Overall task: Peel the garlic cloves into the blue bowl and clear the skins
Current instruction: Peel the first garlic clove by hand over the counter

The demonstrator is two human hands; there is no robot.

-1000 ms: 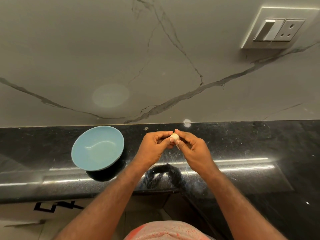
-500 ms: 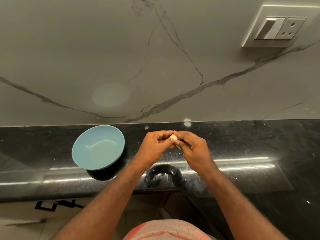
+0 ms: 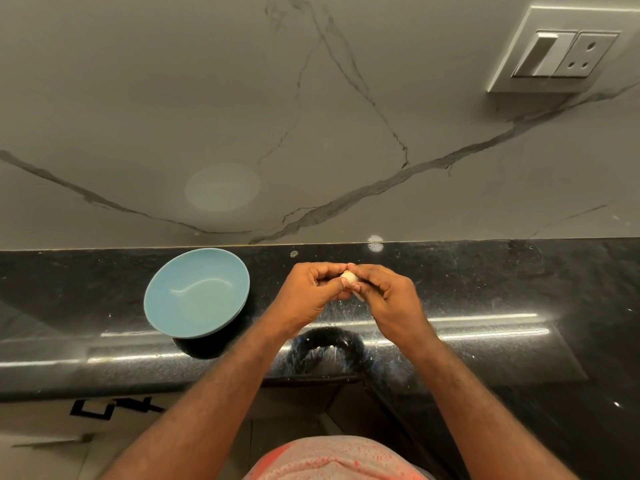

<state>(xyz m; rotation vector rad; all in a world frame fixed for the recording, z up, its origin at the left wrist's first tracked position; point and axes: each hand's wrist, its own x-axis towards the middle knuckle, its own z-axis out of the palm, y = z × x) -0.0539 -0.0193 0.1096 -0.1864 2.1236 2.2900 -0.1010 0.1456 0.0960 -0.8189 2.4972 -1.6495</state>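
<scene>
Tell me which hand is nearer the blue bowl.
Left. The left hand is just right of the blue bowl, apart from it, above the counter. The right hand is farther right, beyond the left. Both pinch a garlic clove between them.

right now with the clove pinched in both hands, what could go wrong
1. The garlic clove is pinched between the left hand and right hand above the black counter, not over the blue bowl; a slip would likely drop it on the counter, perhaps off the front edge.
2. The bowl sits close beside the left forearm; a hasty move towards it might knock it.
</scene>
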